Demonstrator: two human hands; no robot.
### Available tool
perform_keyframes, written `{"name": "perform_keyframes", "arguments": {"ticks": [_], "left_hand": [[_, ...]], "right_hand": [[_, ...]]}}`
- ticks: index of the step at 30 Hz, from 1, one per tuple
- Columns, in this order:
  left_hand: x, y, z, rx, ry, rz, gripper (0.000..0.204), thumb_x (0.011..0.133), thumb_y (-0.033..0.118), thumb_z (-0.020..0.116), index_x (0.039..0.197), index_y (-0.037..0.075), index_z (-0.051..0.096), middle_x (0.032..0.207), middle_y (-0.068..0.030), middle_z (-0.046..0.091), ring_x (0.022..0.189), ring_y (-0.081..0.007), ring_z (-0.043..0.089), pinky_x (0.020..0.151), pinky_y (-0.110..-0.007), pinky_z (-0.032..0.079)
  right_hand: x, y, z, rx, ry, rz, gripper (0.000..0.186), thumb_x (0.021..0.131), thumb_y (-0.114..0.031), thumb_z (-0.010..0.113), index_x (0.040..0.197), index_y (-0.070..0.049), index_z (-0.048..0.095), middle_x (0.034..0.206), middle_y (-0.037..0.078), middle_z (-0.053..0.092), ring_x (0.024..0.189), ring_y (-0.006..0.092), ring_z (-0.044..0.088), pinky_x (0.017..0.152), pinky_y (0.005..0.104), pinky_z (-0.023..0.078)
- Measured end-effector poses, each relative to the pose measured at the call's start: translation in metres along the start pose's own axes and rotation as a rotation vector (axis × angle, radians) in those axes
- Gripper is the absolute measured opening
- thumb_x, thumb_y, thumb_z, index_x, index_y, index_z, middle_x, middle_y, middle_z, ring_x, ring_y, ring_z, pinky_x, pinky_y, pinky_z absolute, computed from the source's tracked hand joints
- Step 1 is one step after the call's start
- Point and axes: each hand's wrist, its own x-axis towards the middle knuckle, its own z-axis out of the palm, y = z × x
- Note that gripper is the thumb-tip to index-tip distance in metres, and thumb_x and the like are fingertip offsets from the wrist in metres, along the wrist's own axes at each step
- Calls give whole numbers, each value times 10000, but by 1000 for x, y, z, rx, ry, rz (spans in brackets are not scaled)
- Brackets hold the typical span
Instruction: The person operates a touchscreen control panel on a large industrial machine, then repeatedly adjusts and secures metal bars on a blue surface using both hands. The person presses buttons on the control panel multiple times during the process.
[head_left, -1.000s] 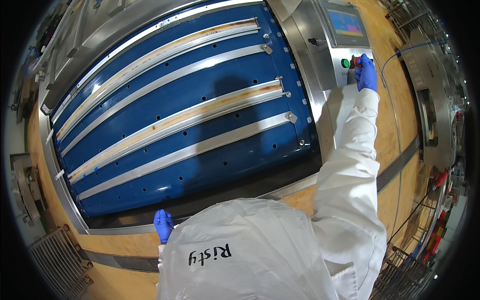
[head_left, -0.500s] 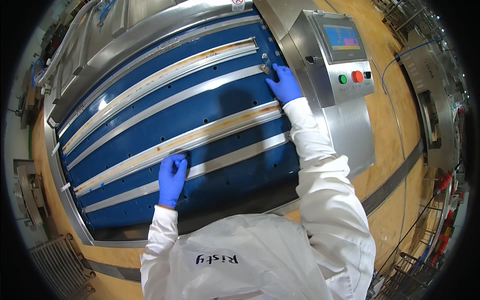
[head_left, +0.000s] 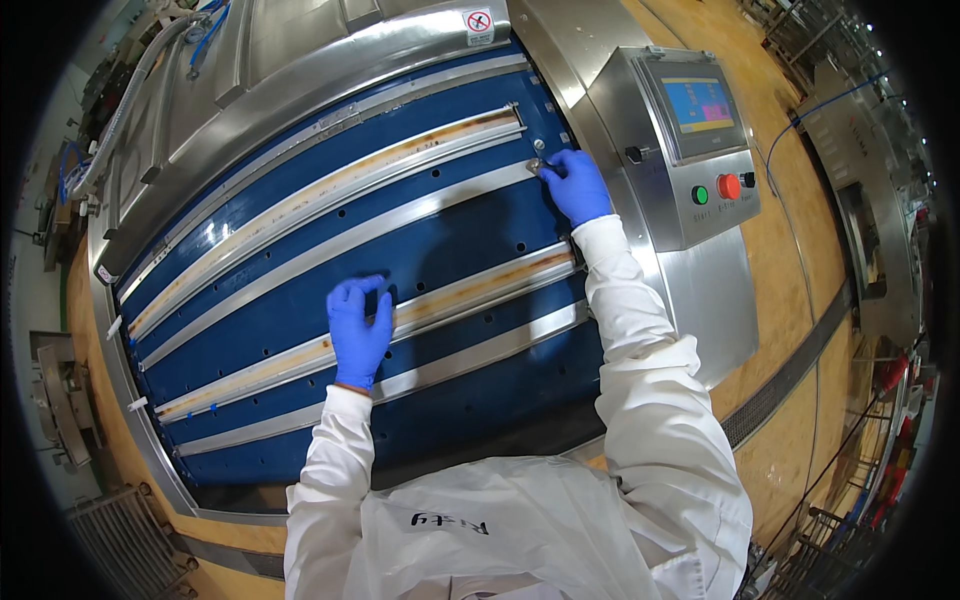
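Observation:
Before me is a large steel machine with a blue belt (head_left: 290, 290), crossed by long metal bars. My right hand (head_left: 578, 190), in a blue glove, is at the belt's right side. Its thumb and fingertips pinch a small metal fitting (head_left: 534, 166) at the right end of a flat metal strip (head_left: 400, 215). My left hand (head_left: 360, 335), also blue-gloved, hovers over or rests on the belt near the brown-stained sealing bar (head_left: 480, 283); contact cannot be told. Its fingers are bent, the thumb stands apart, and nothing shows in it.
A control box (head_left: 690, 150) with a screen and green and red buttons stands right of the belt. Beyond the belt is the machine's raised steel cover (head_left: 330, 70). A second brown-stained bar (head_left: 350, 190) lies farther back. At lower left stands a metal rack (head_left: 125, 545).
My left hand has moved away from me and slightly right, past the nearer stained bar. The right hand's spread fingers have closed on the fitting. The view has shifted slightly.

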Motion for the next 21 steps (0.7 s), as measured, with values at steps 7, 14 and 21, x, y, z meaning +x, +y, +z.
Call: {"name": "perform_keyframes", "arguments": {"ticks": [7,14,21], "left_hand": [[28,-46,38,446,48,-60,626,872,442,630,1436,221,472,1439,-143,488,1408,-406,333,1140,-624,160],[27,-28,20,298,40,-131,578,840,326,681,1378,188,521,1401,-135,499,1371,-389,359,1105,-577,231],[25,-28,18,282,53,-136,543,844,296,668,1356,170,538,1386,-127,517,1356,-383,376,1093,-540,259]], "right_hand": [[24,-33,12,-145,-258,291,626,866,-591,546,1186,-66,668,1255,225,618,1189,410,565,1021,472,432],[17,-35,11,-228,-193,151,369,926,-345,547,1151,-70,647,1221,214,626,1106,424,600,964,463,475],[10,2,-19,-95,-149,-287,347,825,-192,709,1145,-82,634,1074,160,627,1027,366,618,885,423,512]]}}
